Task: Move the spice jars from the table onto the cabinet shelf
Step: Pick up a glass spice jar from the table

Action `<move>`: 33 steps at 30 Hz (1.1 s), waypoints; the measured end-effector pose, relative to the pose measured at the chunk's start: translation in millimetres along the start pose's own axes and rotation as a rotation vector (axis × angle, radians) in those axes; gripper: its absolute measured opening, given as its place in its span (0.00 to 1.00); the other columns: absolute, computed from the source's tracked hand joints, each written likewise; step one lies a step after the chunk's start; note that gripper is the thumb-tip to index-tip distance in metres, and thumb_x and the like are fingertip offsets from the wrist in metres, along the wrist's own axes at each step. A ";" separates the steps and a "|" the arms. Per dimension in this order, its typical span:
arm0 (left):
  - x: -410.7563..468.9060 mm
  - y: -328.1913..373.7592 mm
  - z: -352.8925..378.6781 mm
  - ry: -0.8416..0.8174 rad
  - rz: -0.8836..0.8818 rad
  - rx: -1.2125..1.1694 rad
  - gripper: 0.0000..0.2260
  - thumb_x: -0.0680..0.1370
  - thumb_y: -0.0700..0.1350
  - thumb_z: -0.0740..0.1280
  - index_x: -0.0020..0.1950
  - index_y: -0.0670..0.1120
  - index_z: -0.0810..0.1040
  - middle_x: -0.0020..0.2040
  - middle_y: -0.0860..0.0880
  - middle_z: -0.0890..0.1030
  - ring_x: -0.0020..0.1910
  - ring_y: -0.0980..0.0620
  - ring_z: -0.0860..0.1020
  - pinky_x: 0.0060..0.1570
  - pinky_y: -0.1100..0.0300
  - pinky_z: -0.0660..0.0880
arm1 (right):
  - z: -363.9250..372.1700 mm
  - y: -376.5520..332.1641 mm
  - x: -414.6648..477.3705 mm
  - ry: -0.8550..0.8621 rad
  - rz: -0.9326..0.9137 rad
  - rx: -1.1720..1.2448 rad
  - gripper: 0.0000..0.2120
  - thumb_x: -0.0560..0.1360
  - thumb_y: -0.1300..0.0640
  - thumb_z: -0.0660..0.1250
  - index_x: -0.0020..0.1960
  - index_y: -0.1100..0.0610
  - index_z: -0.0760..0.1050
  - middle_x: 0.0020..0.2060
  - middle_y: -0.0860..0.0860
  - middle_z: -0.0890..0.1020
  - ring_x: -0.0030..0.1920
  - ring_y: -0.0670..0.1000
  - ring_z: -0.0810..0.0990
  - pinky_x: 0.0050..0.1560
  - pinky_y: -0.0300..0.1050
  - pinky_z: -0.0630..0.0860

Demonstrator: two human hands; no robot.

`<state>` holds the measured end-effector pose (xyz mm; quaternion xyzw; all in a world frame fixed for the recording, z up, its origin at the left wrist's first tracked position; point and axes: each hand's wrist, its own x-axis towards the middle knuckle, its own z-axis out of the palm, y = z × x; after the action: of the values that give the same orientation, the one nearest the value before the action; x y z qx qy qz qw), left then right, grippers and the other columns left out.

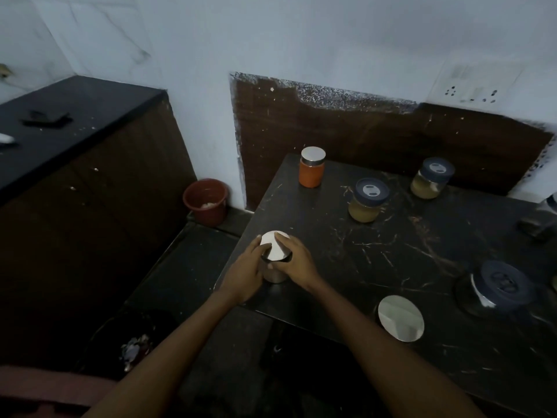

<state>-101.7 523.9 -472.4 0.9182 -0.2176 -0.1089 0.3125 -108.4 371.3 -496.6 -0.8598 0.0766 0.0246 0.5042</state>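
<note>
Steel-lidded jar (275,251) sits right at the left edge of the surface (391,245). Left hand (245,271) and right hand (297,262) both grip it.

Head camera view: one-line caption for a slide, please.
Left hand and right hand grip a silver-lidded jar at the edge of the dark table; orange jar stands beyond.

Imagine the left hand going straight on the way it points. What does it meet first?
The silver-lidded jar, which the left hand grips now; beyond it the line probably runs toward the orange jar, though depth is unclear.
</note>
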 end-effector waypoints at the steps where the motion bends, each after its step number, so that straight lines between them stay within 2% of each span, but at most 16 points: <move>1: -0.3 0.1 -1.2 -0.004 0.005 -0.020 0.26 0.76 0.33 0.59 0.74 0.46 0.62 0.77 0.48 0.54 0.75 0.50 0.57 0.69 0.60 0.58 | -0.8 -0.4 -0.3 0.016 -0.005 0.003 0.34 0.67 0.61 0.74 0.70 0.54 0.66 0.71 0.53 0.65 0.70 0.52 0.64 0.65 0.42 0.65; 3: -0.3 1.3 -5.3 -0.024 0.022 -0.066 0.27 0.76 0.32 0.59 0.74 0.46 0.61 0.78 0.49 0.52 0.75 0.52 0.55 0.69 0.61 0.57 | -7.2 -3.4 -0.6 0.032 -0.015 0.039 0.33 0.66 0.60 0.75 0.69 0.55 0.68 0.69 0.54 0.67 0.69 0.53 0.65 0.66 0.43 0.65; 5: 1.4 5.1 -12.2 -0.045 0.058 -0.078 0.31 0.75 0.32 0.61 0.76 0.49 0.57 0.78 0.51 0.48 0.75 0.52 0.54 0.71 0.53 0.60 | -19.4 -10.3 -0.4 0.032 -0.022 0.086 0.32 0.66 0.58 0.76 0.68 0.54 0.70 0.68 0.54 0.69 0.68 0.52 0.67 0.66 0.44 0.66; 7: 3.7 13.0 -19.5 -0.073 0.127 -0.041 0.38 0.74 0.34 0.65 0.77 0.51 0.49 0.77 0.54 0.41 0.75 0.53 0.52 0.70 0.45 0.62 | -36.8 -21.2 -1.8 0.014 -0.017 0.128 0.30 0.67 0.57 0.75 0.67 0.53 0.70 0.66 0.53 0.72 0.65 0.51 0.69 0.62 0.42 0.69; 9: 6.4 24.4 -26.0 -0.083 0.224 0.024 0.45 0.73 0.36 0.69 0.76 0.54 0.39 0.75 0.57 0.33 0.74 0.55 0.48 0.70 0.42 0.61 | -56.5 -33.6 -6.3 -0.013 -0.023 0.168 0.28 0.68 0.56 0.74 0.67 0.52 0.70 0.66 0.52 0.72 0.63 0.47 0.70 0.58 0.39 0.69; 11: 7.9 36.8 -31.9 -0.093 0.291 0.076 0.50 0.71 0.39 0.71 0.73 0.56 0.33 0.72 0.59 0.29 0.72 0.57 0.44 0.71 0.41 0.58 | -75.9 -44.0 -13.0 -0.035 -0.040 0.199 0.28 0.70 0.56 0.72 0.67 0.53 0.69 0.67 0.51 0.71 0.63 0.46 0.69 0.59 0.40 0.69; 14: 7.4 53.0 -38.6 -0.129 0.366 0.161 0.54 0.69 0.44 0.74 0.72 0.56 0.29 0.72 0.58 0.27 0.73 0.55 0.41 0.72 0.42 0.50 | -101.6 -54.6 -24.3 -0.053 -0.037 0.215 0.26 0.71 0.54 0.70 0.68 0.52 0.68 0.67 0.52 0.71 0.64 0.49 0.70 0.62 0.49 0.71; 15: 6.7 57.4 -39.6 -0.137 0.396 0.192 0.56 0.68 0.46 0.75 0.72 0.56 0.28 0.72 0.58 0.26 0.74 0.55 0.41 0.71 0.43 0.49 | -108.6 -56.7 -27.7 -0.061 -0.026 0.220 0.25 0.72 0.53 0.69 0.67 0.50 0.69 0.67 0.52 0.71 0.64 0.51 0.71 0.60 0.51 0.73; 17: 4.9 65.3 -40.6 -0.137 0.463 0.222 0.58 0.67 0.51 0.76 0.71 0.56 0.27 0.72 0.59 0.27 0.75 0.55 0.42 0.71 0.44 0.49 | -121.8 -60.6 -35.4 -0.092 -0.005 0.231 0.21 0.73 0.51 0.67 0.66 0.47 0.69 0.65 0.52 0.72 0.62 0.52 0.73 0.52 0.49 0.78; 20: 3.0 77.1 -41.7 -0.103 0.552 0.166 0.58 0.66 0.55 0.75 0.72 0.57 0.26 0.74 0.58 0.29 0.74 0.58 0.44 0.73 0.47 0.54 | -140.2 -63.5 -48.5 -0.148 -0.001 0.262 0.18 0.74 0.47 0.64 0.63 0.46 0.71 0.61 0.50 0.75 0.57 0.50 0.77 0.46 0.46 0.80; 23: 1.9 87.4 -41.5 -0.112 0.563 0.049 0.57 0.66 0.57 0.75 0.73 0.55 0.30 0.74 0.59 0.30 0.71 0.67 0.41 0.69 0.62 0.52 | -154.5 -64.8 -58.6 -0.192 0.008 0.288 0.20 0.72 0.42 0.63 0.63 0.44 0.71 0.57 0.49 0.77 0.55 0.50 0.78 0.47 0.47 0.80; 28: 0.2 95.9 -42.3 -0.075 0.578 0.032 0.53 0.63 0.63 0.70 0.75 0.55 0.37 0.75 0.56 0.39 0.70 0.62 0.49 0.63 0.64 0.59 | -158.6 -64.1 -65.4 -0.210 0.053 0.386 0.14 0.76 0.46 0.60 0.62 0.43 0.70 0.61 0.52 0.74 0.57 0.51 0.77 0.53 0.55 0.79; 31: 0.3 95.5 -44.5 -0.058 0.567 0.054 0.53 0.64 0.62 0.71 0.76 0.54 0.39 0.75 0.53 0.42 0.70 0.58 0.53 0.64 0.59 0.66 | -157.1 -64.1 -68.9 -0.184 0.053 0.344 0.25 0.76 0.46 0.61 0.71 0.42 0.59 0.70 0.51 0.63 0.61 0.50 0.71 0.55 0.56 0.78; 33: 0.7 95.5 -46.1 -0.051 0.561 0.077 0.53 0.64 0.62 0.72 0.75 0.56 0.38 0.75 0.52 0.43 0.71 0.55 0.55 0.65 0.56 0.67 | -158.2 -63.3 -72.6 -0.196 0.005 0.266 0.36 0.72 0.45 0.66 0.73 0.40 0.51 0.74 0.49 0.57 0.63 0.48 0.68 0.59 0.53 0.75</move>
<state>-117.3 480.0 -377.1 0.8302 -0.4753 -0.0330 0.2896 -175.7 271.6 -355.8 -0.7786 0.0316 0.0993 0.6188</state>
